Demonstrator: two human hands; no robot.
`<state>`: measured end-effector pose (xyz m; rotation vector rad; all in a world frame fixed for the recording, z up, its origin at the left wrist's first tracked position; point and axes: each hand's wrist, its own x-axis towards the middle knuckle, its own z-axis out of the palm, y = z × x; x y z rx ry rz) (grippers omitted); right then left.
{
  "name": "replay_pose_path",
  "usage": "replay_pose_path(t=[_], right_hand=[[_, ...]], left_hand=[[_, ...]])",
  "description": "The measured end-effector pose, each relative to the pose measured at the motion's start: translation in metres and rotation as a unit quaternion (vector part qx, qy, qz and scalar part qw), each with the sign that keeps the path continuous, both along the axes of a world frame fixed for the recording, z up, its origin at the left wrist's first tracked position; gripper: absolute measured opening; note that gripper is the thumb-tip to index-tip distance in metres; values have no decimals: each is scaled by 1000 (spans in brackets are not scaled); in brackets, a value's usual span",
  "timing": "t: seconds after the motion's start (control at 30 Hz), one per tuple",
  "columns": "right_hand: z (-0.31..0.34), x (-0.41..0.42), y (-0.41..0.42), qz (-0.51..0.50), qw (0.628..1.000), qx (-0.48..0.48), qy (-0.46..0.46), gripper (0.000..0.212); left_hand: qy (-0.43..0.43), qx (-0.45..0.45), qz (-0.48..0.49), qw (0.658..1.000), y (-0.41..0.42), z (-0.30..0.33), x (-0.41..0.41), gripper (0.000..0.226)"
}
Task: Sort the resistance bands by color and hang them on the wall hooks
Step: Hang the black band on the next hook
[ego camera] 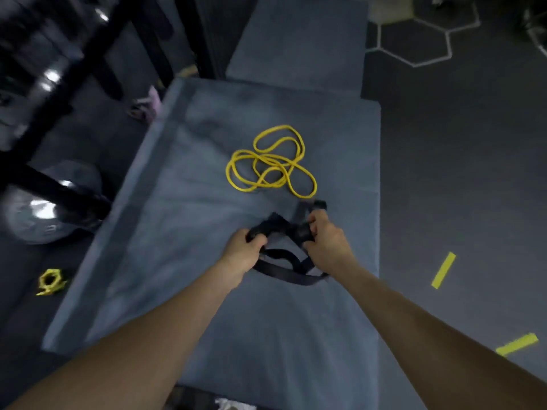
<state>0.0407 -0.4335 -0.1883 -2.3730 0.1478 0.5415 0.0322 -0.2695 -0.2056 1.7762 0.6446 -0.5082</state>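
**Both hands on the black band, yellow bands loose on the mat**

Person stands over a blue-grey mat (pixel 148 232), both arms stretched fwd and down. The left hand (pixel 244 250) has its fingers curled round one end of a black band (pixel 291 275), knuckles up. The right hand (pixel 324 238) grips the other bunched end, thumb and fingers wrapped round it. Between the two hands the black stuff is gathered into a dark lump; below them a flat, wide strap sags in a loop and touches the mat. It's matte, dark, w/ a bit sticking out past the right hand toward the mat's right edge. Frame is blurred there, so I can't tell if it's one band or several tangled together.

Just beyond the hands lie the yellow bands (pixel 270 162): thin, bright, coiled in overlapping loops, flat on the mat near its middle, not touched by either hand.

Left of the mat, on the dark floor, a grey ball (pixel 44 214) sits under a black rack (pixel 74 69). A small yellow clip (pixel 50 282) lies nearer on the floor. Something pinkish (pixel 146 106) sits by the mat's far left corner. Right side: yellow tape strips (pixel 444 270) on the floor, white hexagon lines (pixel 414 39) farther off.
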Motion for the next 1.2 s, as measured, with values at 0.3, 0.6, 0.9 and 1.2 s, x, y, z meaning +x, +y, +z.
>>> replay_pose_path(t=[0.3, 0.6, 0.9, 1.2], right_hand=[[167, 19, 85, 148, 987, 12, -55, 22], [323, 0, 188, 305, 933, 11, -189, 31], [436, -31, 284, 254, 943, 172, -128, 55], [533, -64, 326, 41, 793, 602, 87, 28]], left_hand=[[-94, 28, 147, 984, 103, 181, -34, 12], [-224, 51, 228, 946, 189, 336, -104, 6], [-391, -36, 257, 883, 252, 455, -152, 11], [-420, 88, 78, 900, 273, 515, -167, 30]])
